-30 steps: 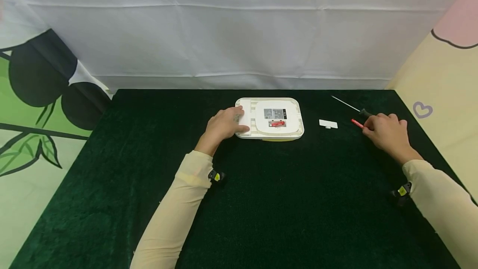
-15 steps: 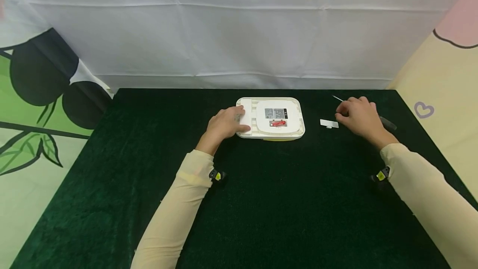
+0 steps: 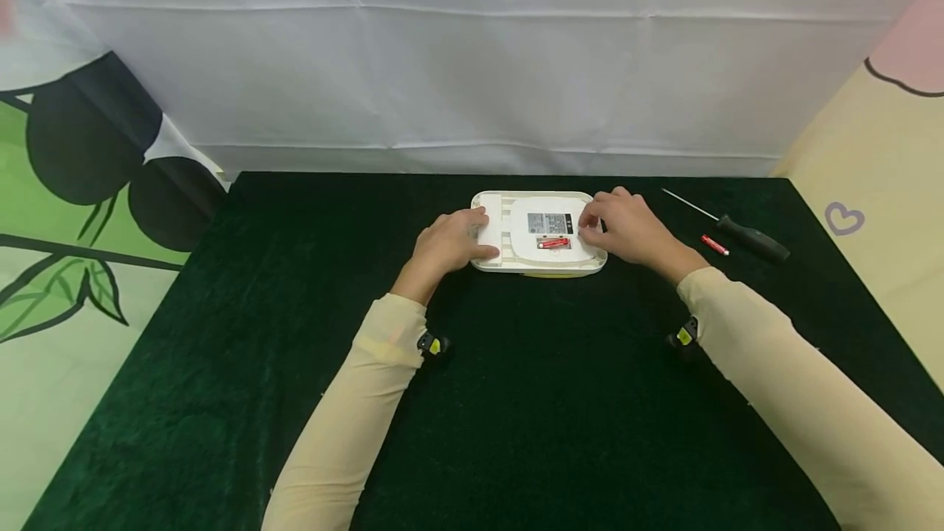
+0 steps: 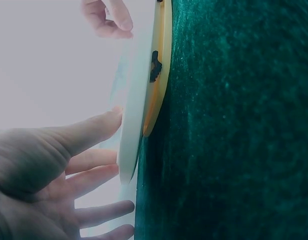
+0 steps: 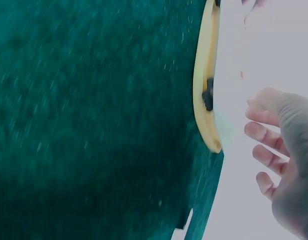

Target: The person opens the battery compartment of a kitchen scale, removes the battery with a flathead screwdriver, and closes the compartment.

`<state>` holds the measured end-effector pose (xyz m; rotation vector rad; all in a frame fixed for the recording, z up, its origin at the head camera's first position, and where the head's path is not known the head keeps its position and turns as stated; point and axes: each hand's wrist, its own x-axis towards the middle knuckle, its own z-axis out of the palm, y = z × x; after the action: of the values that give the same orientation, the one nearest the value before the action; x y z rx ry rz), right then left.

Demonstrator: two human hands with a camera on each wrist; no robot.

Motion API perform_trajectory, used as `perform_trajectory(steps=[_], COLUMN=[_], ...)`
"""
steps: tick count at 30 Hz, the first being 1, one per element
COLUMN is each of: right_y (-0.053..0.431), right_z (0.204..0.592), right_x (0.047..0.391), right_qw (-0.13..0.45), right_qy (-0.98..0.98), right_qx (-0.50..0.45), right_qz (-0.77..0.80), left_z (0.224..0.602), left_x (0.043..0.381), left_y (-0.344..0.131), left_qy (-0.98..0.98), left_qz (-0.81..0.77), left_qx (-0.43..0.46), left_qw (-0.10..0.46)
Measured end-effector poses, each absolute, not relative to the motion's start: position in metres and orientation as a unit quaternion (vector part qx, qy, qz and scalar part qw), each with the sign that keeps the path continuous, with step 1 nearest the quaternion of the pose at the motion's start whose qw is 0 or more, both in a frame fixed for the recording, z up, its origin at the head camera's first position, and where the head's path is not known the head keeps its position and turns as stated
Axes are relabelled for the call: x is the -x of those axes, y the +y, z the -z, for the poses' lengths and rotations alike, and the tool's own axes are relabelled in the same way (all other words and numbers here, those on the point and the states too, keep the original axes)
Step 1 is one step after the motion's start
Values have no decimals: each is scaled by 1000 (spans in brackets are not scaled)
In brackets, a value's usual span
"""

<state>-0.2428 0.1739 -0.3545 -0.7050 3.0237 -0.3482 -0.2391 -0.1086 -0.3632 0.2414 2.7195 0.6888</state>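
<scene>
A white rounded plastic device (image 3: 523,248), yellow beneath, lies on the table with a grey label and a recess showing a red battery (image 3: 553,243). Its left end is under my left hand (image 3: 447,242); thumb and index finger rest on it, fairly straight in the left wrist view (image 4: 84,165). Over its right end is my right hand (image 3: 627,228), thumb and index tips together. Whether anything small sits between those tips is hidden. A second red battery (image 3: 714,245) lies to the right. Low in the right wrist view, a small white cover (image 5: 183,227) lies on the cloth.
Dark green cloth covers the table (image 3: 516,400). A screwdriver (image 3: 752,238) with a black handle lies at the right, beyond the loose battery. A white curtain (image 3: 457,88) hangs behind the table, with printed panels at both sides.
My right hand has moved left from beside the loose battery and screwdriver to the device's right end. That battery and the screwdriver are uncovered. My left hand has stayed on the device.
</scene>
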Motion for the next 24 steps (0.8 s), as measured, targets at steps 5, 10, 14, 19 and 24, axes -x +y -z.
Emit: perform_trajectory(steps=[5, 10, 14, 19, 24], right_y=[160, 153, 150, 147, 143], right_z=[355, 352, 350, 348, 348], right_x=[245, 245, 244, 244, 245], right_qw=[30, 33, 24, 29, 36], right_qy=[961, 959, 956, 954, 955], right_qx=[253, 270, 285, 294, 293], right_qz=[110, 83, 57, 47, 41], left_z=[362, 362, 362, 363, 362], left_x=[239, 238, 238, 238, 237], left_y=[-108, -108, -109, -110, -109], left_qy=[953, 953, 954, 955, 954], left_qz=[-240, -237, -234, -233, -237], left_qx=[-82, -88, -94, -89, -85], left_qw=[168, 167, 161, 161, 162])
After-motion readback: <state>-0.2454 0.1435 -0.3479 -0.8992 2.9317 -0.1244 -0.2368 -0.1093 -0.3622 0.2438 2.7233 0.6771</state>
